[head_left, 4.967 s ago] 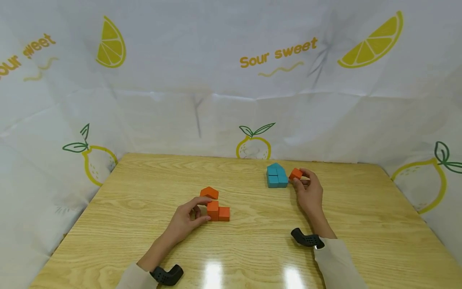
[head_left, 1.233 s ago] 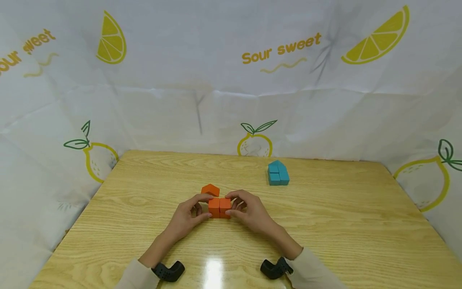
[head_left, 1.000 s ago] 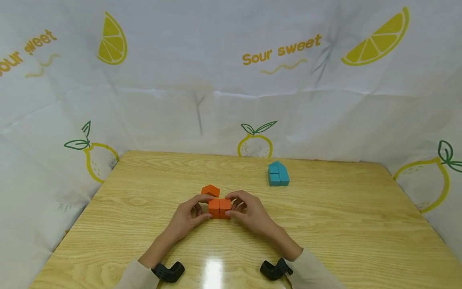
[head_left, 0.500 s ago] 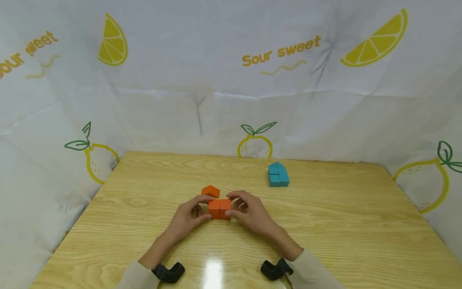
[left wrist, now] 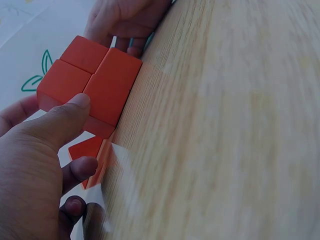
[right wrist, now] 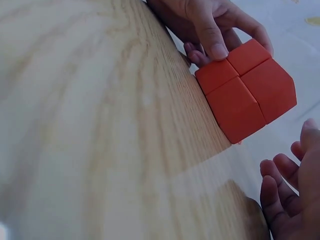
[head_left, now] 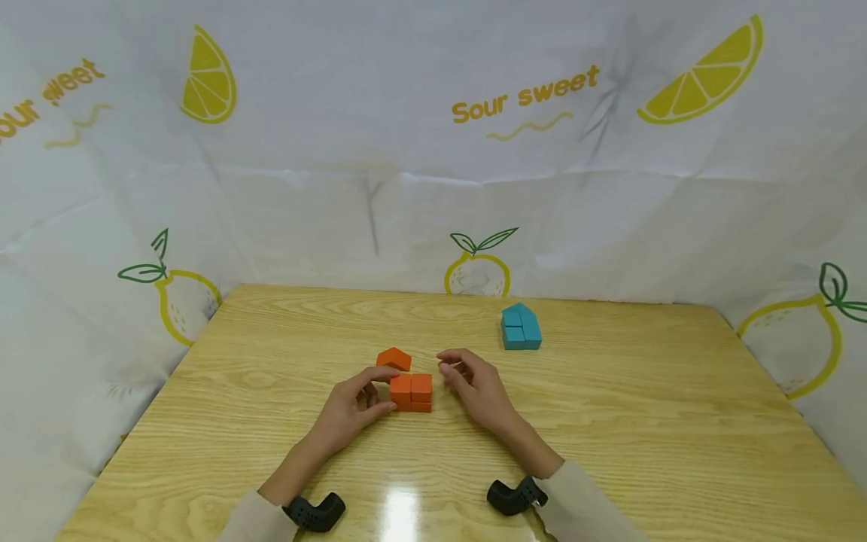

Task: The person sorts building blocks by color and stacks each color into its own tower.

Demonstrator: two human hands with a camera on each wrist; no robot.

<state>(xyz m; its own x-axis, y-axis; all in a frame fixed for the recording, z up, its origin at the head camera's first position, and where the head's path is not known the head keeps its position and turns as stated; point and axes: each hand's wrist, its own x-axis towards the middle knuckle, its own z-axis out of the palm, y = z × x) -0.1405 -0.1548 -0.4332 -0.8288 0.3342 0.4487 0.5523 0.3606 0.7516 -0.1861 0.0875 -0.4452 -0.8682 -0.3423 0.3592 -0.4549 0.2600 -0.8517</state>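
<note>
Several orange blocks (head_left: 411,393) stand stacked two columns wide and two levels high on the wooden table, pressed side by side. My left hand (head_left: 341,415) pinches the left column between thumb and index finger; in the left wrist view its thumb lies across the orange blocks (left wrist: 90,82). Just right of the stack, my right hand (head_left: 481,391) is apart from it, fingers loosely bent, holding nothing. The right wrist view shows the gap between that hand (right wrist: 295,190) and the stack (right wrist: 245,90). Behind the stack lies a separate orange roof-shaped block (head_left: 394,359).
A house-shaped group of teal blocks (head_left: 521,329) stands farther back, right of centre. The wooden table (head_left: 643,391) meets a white lemon-print cloth (head_left: 325,218) along its back edge. Black wrist devices (head_left: 314,513) sit on both forearms.
Over five seconds, my right hand brought an orange block from beside the teal group onto the right column. Since half a second ago it has let go and drawn slightly right. The left hand stayed.
</note>
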